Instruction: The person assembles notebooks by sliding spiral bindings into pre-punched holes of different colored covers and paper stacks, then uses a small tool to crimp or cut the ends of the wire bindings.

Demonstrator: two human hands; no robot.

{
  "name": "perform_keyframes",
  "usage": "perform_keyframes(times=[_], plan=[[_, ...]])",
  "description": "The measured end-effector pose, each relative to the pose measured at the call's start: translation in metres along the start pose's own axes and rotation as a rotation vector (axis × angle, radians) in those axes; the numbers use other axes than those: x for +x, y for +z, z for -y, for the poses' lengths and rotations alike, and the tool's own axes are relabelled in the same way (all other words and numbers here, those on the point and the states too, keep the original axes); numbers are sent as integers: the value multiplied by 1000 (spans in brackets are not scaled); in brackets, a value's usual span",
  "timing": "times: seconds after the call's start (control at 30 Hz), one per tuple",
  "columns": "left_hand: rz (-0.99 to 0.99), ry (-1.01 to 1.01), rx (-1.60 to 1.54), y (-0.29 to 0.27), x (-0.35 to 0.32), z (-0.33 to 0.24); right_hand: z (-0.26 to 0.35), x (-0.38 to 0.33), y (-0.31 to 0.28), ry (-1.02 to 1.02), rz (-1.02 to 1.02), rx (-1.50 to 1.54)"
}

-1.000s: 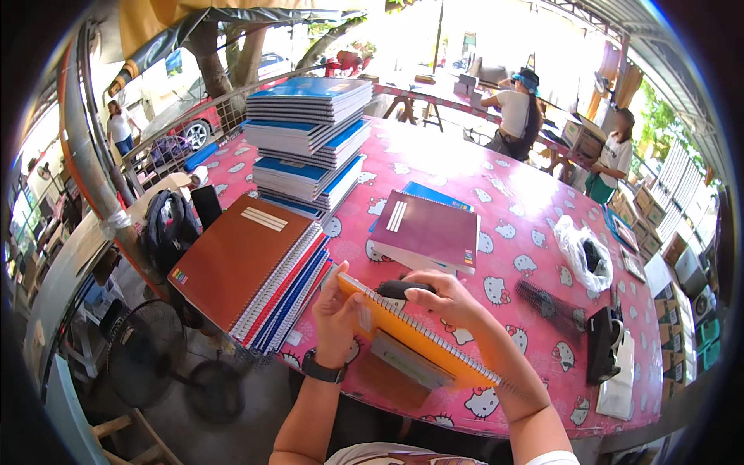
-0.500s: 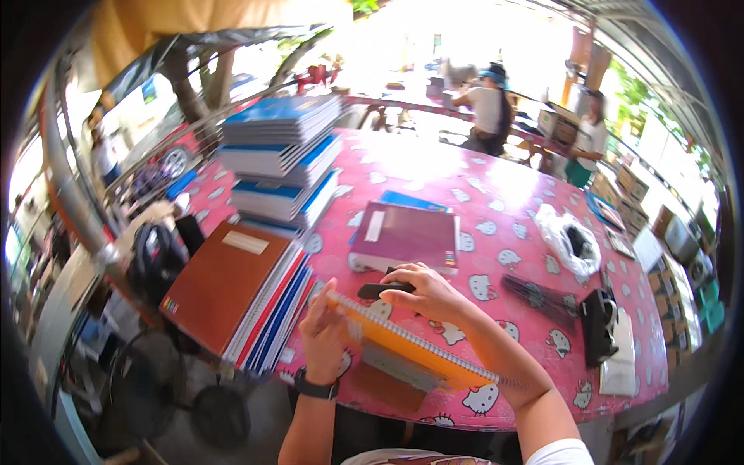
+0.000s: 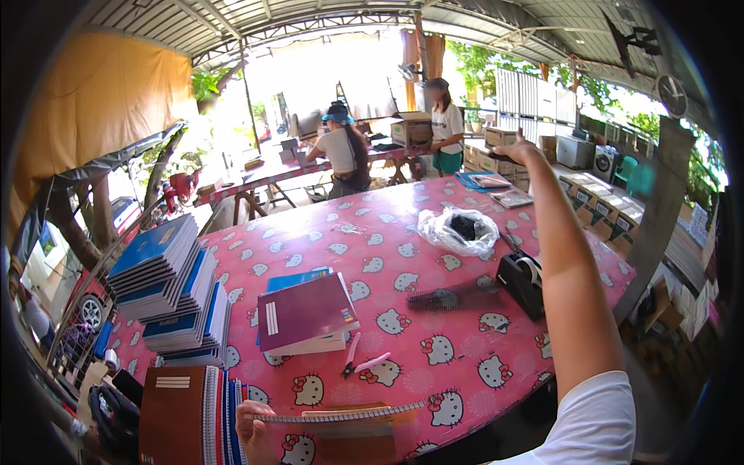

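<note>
At the table's near edge, my left hand [image 3: 252,428] grips one end of a spiral notebook [image 3: 349,416]. The notebook stands nearly edge-on, its wire coil running along the top. My right arm reaches far out to the right, beyond the tape dispenser. The right hand [image 3: 521,149] is closed round a small black object [image 3: 504,159] whose kind I cannot make out. Pink-handled pliers [image 3: 360,360] lie beside a purple notebook [image 3: 306,314], which rests on other books. Left of my left hand is a stack of spiral notebooks [image 3: 174,415] with a brown cover on top.
Tall piles of blue-covered notebooks [image 3: 159,256] stand at the left. A clear plastic bag [image 3: 457,231], a bundle of dark wire coils [image 3: 446,298] and a black tape dispenser [image 3: 521,280] lie on the pink table [image 3: 310,232]. Two people work at a farther table; boxes [image 3: 597,209] line the right.
My right hand has swung from above the notebook far out to the right with the black object. The pliers now show. The view has tilted up and turned right; the notebook appears lower.
</note>
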State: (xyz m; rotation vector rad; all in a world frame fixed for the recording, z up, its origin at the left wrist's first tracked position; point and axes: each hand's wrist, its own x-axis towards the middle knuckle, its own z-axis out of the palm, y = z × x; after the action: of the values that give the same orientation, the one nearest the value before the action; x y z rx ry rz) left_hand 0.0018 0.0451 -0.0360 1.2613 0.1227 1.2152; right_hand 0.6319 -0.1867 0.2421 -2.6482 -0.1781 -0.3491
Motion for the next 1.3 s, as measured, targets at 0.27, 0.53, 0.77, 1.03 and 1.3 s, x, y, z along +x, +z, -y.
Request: perform_keyframes(times=[0.27,0.53,0.77,1.03,1.3], plan=[[0,-73,95,-9,7,8,55,-73,47,-849,361,732],[7,-68,-109,-29,-5,5,125,-392,109,-1217,1238,1096],[-84,-109,-365,-33,-11,29,148,-466,162,-950,1763,1319],[-168,-4,-345,-20,-4,27,156,-477,162,-1106,1536,1035],[-165,-113,-237,-12,-1,23,13,-363,233,-897,130,598]])
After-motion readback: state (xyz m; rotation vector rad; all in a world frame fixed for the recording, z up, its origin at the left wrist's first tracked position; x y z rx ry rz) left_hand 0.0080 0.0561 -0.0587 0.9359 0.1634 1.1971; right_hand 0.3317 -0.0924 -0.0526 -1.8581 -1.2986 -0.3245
